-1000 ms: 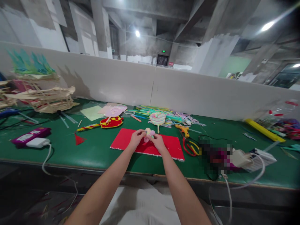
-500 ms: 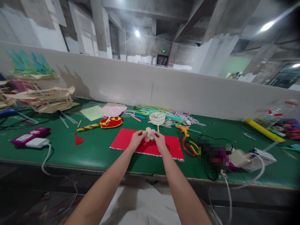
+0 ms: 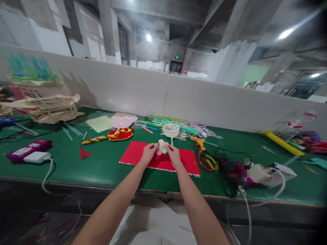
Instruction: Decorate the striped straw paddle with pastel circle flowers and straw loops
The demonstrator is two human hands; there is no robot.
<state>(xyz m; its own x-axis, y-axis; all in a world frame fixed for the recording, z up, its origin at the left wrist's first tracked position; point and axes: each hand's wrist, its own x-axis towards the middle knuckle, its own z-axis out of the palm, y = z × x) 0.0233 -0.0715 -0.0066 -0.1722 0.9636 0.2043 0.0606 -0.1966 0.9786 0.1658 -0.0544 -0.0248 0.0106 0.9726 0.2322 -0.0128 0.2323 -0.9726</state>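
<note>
Between my two hands is a small pastel flower (image 3: 161, 147) with rounded petals in pink, peach, lilac and green. My left hand (image 3: 149, 153) pinches its left edge, and my right hand (image 3: 174, 155) pinches the right edge. Both hands hover over a red rectangular board (image 3: 133, 154) with a rough white edge. Just behind them lies a striped round paper fan (image 3: 171, 130) on a short stick. Fingertips hide parts of the outer petals.
A glue gun (image 3: 199, 143) and red-yellow handled scissors (image 3: 206, 161) lie right of the board. Colourful thin strips (image 3: 184, 126) are heaped behind. A red-yellow fan with tassel (image 3: 120, 134) and a purple power strip (image 3: 30, 149) sit left. A wooden stick model (image 3: 51, 109) stands far left.
The flower has turned or tilted slightly between my fingers. Both hands stay in nearly the same place, and the view has shifted a little.
</note>
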